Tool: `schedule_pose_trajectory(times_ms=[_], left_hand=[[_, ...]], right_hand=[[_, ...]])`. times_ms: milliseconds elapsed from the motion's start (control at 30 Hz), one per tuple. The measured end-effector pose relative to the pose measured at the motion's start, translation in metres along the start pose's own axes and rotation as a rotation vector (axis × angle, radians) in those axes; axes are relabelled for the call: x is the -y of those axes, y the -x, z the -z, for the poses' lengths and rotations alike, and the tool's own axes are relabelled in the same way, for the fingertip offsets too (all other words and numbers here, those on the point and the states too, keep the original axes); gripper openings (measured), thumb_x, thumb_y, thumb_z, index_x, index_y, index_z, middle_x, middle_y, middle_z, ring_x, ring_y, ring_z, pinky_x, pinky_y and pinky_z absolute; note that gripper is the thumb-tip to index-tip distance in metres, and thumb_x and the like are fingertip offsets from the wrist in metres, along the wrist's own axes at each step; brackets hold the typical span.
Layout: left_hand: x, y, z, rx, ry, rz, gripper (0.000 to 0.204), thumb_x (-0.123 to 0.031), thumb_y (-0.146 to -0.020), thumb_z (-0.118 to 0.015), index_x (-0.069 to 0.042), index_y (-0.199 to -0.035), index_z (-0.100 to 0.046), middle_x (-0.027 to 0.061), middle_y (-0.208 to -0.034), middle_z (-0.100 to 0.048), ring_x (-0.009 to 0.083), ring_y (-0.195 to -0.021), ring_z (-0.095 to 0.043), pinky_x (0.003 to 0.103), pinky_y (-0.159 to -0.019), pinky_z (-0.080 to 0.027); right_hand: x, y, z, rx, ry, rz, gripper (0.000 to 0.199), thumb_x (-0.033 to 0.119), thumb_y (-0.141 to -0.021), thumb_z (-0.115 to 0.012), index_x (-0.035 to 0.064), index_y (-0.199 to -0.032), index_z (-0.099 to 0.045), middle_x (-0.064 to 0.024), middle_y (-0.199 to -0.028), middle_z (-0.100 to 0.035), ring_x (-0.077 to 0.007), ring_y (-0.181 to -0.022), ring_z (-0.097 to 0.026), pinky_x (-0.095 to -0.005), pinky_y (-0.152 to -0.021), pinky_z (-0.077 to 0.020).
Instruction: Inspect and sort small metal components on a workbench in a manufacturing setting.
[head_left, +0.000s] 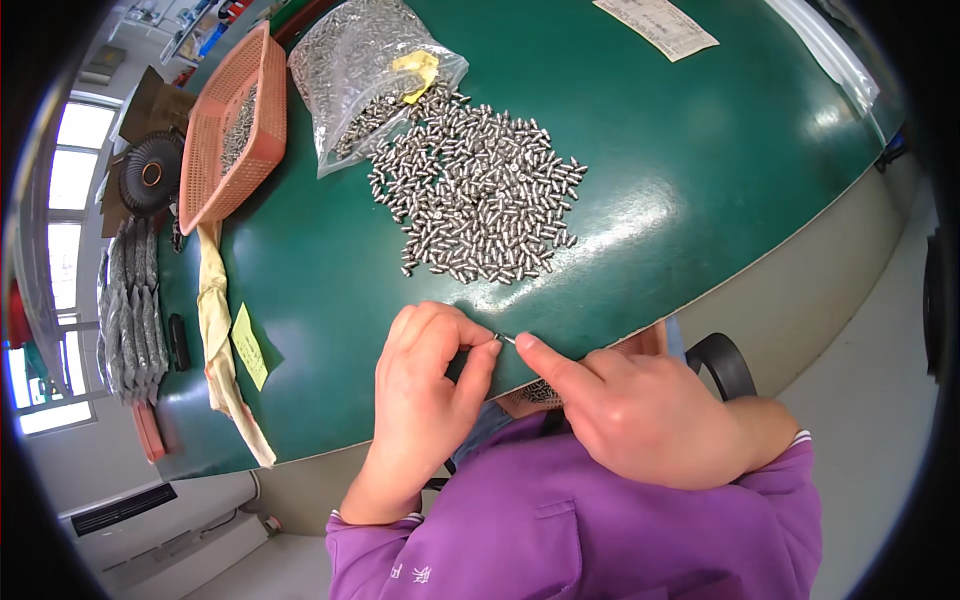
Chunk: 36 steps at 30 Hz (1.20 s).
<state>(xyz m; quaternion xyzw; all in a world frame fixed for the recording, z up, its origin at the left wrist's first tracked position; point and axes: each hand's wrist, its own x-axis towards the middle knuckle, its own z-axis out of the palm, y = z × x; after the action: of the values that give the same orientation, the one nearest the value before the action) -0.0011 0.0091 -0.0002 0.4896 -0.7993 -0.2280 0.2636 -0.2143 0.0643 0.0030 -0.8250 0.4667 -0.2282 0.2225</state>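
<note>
Near the table's front edge, my left hand [430, 365] pinches a small metal part [498, 337] between thumb and forefinger. My right hand [640, 410] meets it from the other side, its forefinger stretched forward and the other fingers curled under. A thin metal rod [510, 341] sticks out from beneath that fingertip and reaches the small part; how the two join is too small to tell. Just beyond my hands spreads a heap of small, shiny metal parts [480, 190] with tapered ends.
A clear plastic bag [370, 70] of the same parts lies open behind the heap. Left of it is a pink basket [235, 130] with more. A yellow cloth strip [215, 320], a yellow note [249, 346], a black marker [179, 342] and filled bags [132, 310] line the left side.
</note>
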Motion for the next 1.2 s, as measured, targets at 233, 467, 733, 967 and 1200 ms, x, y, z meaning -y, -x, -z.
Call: schedule_pose_trajectory(times_ms=[233,467,733,967,1200], left_hand=[[-0.002,0.001,0.010,0.154,0.058,-0.088,0.016,0.004,-0.073,-0.077,-0.004,-0.084,-0.067,0.0080,-0.084,-0.064,0.0260,-0.081,-0.060,0.037,-0.074,-0.049],[0.010,-0.016,0.013,-0.163,-0.243,-0.041,0.013,0.004,-0.081,-0.073,-0.001,-0.092,-0.067,0.0099,-0.089,-0.065,0.0259,-0.083,-0.064,0.036,-0.076,-0.053],[0.019,-0.027,0.005,-0.166,-0.325,-0.001,0.011,-0.001,-0.082,-0.072,-0.004,-0.089,-0.066,0.0101,-0.088,-0.063,0.0311,-0.085,-0.061,0.042,-0.075,-0.050],[-0.005,-0.003,0.001,0.016,-0.048,0.079,0.014,-0.001,-0.080,-0.075,-0.004,-0.085,-0.062,0.0085,-0.083,-0.060,0.0280,-0.080,-0.060,0.039,-0.070,-0.049],[-0.002,0.000,-0.002,-0.006,-0.040,0.040,0.015,0.007,-0.078,-0.073,-0.001,-0.084,-0.061,0.0082,-0.083,-0.059,0.0225,-0.077,-0.059,0.032,-0.067,-0.051]], right_hand=[[-0.004,0.003,0.000,0.004,-0.084,-0.060,0.054,0.009,-0.089,-0.064,0.0025,-0.142,-0.057,-0.0125,-0.079,-0.062,-0.0266,-0.059,-0.064,-0.0384,-0.057,-0.0531],[-0.009,0.010,0.006,-0.104,-0.139,-0.076,0.056,0.001,-0.086,-0.064,0.0111,-0.142,-0.060,-0.0074,-0.080,-0.064,-0.0277,-0.069,-0.063,-0.0390,-0.061,-0.0544],[-0.010,0.011,0.004,-0.055,-0.154,-0.116,0.057,0.001,-0.087,-0.064,0.0106,-0.143,-0.059,-0.0070,-0.080,-0.065,-0.0261,-0.065,-0.062,-0.0385,-0.058,-0.0528],[-0.004,0.007,-0.004,-0.052,-0.113,-0.123,0.059,0.002,-0.086,-0.066,0.0100,-0.144,-0.058,-0.0063,-0.079,-0.064,-0.0244,-0.065,-0.063,-0.0376,-0.058,-0.0527],[-0.001,0.005,-0.012,-0.071,-0.028,-0.073,0.061,0.001,-0.083,-0.067,0.0056,-0.143,-0.059,-0.0046,-0.072,-0.055,-0.0198,-0.061,-0.057,-0.0346,-0.057,-0.0503]])
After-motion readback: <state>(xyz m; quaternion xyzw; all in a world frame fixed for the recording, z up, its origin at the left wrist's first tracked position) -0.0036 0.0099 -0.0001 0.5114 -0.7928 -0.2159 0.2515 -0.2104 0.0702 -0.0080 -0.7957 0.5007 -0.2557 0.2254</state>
